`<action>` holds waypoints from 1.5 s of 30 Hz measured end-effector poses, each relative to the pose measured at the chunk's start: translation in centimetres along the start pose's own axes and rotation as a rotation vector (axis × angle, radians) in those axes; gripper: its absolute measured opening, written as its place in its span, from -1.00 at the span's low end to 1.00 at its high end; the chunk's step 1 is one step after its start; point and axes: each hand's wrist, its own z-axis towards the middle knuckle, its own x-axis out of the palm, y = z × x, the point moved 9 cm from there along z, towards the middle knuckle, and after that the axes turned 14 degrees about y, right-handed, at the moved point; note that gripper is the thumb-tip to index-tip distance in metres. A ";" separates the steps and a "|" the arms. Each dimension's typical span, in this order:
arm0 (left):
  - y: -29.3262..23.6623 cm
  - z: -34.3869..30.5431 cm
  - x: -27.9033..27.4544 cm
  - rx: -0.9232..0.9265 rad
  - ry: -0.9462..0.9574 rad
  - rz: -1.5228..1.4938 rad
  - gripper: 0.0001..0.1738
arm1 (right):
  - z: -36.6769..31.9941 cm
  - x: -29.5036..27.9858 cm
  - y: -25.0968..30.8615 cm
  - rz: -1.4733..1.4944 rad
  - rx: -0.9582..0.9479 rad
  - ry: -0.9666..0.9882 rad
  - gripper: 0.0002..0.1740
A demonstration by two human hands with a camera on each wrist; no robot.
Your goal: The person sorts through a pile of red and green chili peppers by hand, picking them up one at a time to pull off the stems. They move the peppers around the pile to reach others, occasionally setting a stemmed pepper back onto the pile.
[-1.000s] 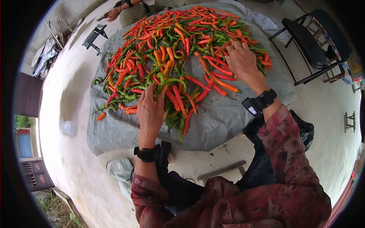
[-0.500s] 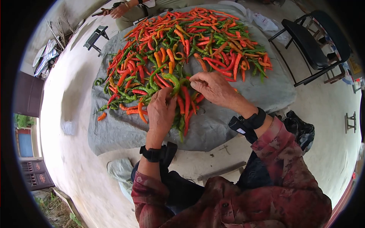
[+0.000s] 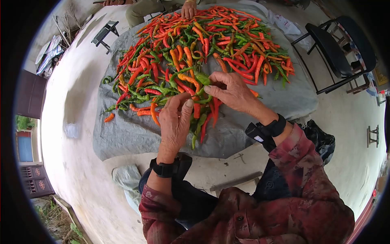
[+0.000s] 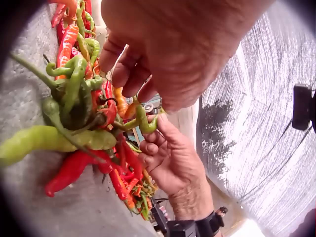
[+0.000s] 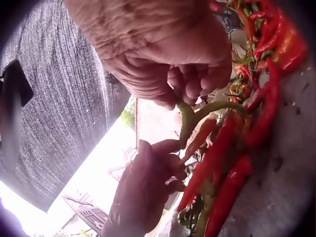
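A curved green chili pepper (image 4: 146,124) is held up between my two hands, over a spread of red, orange and green chili peppers (image 3: 142,67). My right hand (image 3: 235,94) pinches one end between thumb and fingertips. At its other end are the curled fingers and thumb of my left hand (image 3: 174,124), pinching it from the near side. The right wrist view shows the green pepper's bent body between both sets of fingertips, beside an orange pepper (image 5: 201,137). Loose red peppers (image 5: 231,192) lie just beneath the hands on the grey sheet (image 3: 130,140).
Across the heap, another person's hand (image 3: 189,9) reaches into the far peppers. A black chair (image 3: 331,51) stands at the right, a small stool (image 3: 105,34) at the left. A black bag (image 3: 323,140) lies by my right knee, and a bench (image 3: 237,183) is below the sheet's near edge.
My right hand has come from the right-hand peppers to the middle, meeting my left hand, which moved slightly right. A green pepper is now lifted between them. The other person's hand now touches the far peppers.
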 end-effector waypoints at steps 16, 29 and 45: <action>1.9 0.9 -0.1 -0.005 -0.039 -0.591 -0.70 | -2.7 2.0 1.1 -0.110 -0.089 0.350 -0.70; 2.6 2.7 -0.7 -0.037 -0.100 0.523 -0.70 | -5.1 -12.2 -5.6 0.110 0.186 -0.152 -0.66; 3.0 2.8 -0.8 -0.022 -0.048 0.569 -0.78 | -3.1 -6.3 0.3 -0.564 -0.087 -0.279 -0.78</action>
